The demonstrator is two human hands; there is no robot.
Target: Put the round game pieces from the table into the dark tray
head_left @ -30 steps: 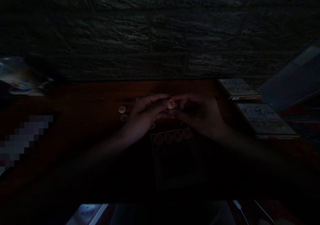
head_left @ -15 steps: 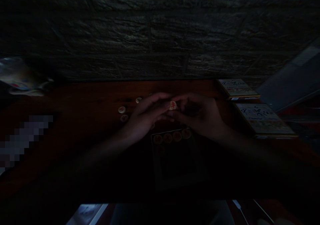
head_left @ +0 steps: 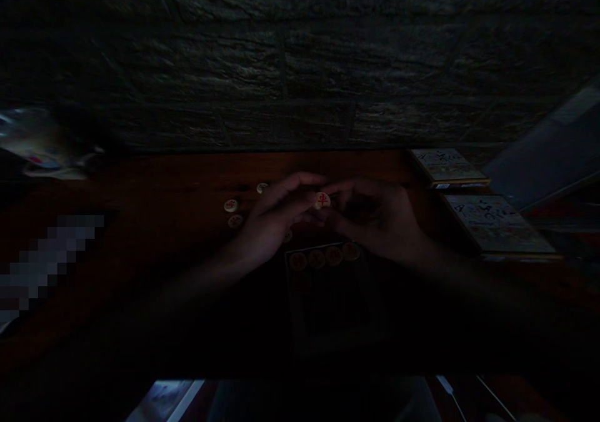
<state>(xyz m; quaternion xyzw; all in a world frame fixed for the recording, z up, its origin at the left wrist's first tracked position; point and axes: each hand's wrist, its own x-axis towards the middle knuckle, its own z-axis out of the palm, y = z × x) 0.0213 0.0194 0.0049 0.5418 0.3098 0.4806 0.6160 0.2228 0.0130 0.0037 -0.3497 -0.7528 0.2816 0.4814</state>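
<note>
A round xiangqi piece (head_left: 322,200) with a red character on its face is held up between my two hands. My left hand (head_left: 276,212) pinches its left side with thumb and fingers. My right hand (head_left: 382,216) is closed on its right side, fingers curled and partly in shadow. Just below lies a shallow, dark open box (head_left: 293,322), with a row of several round pieces (head_left: 315,259) along its far edge. Left of my left hand are loose pieces, among them a red-marked one (head_left: 231,205) and another (head_left: 235,221); one more (head_left: 262,188) lies behind it.
Two flat printed boxes (head_left: 504,222) lie at the right on the wooden table (head_left: 154,184). A clear bag or container (head_left: 47,147) stands at the far left. A stone-block wall (head_left: 290,59) borders the table's back edge. The light is very dim.
The held piece has turned slightly so its red character faces me more upright, and it sits a little lower. Both hands stay nearly in place; the view shifts slightly.
</note>
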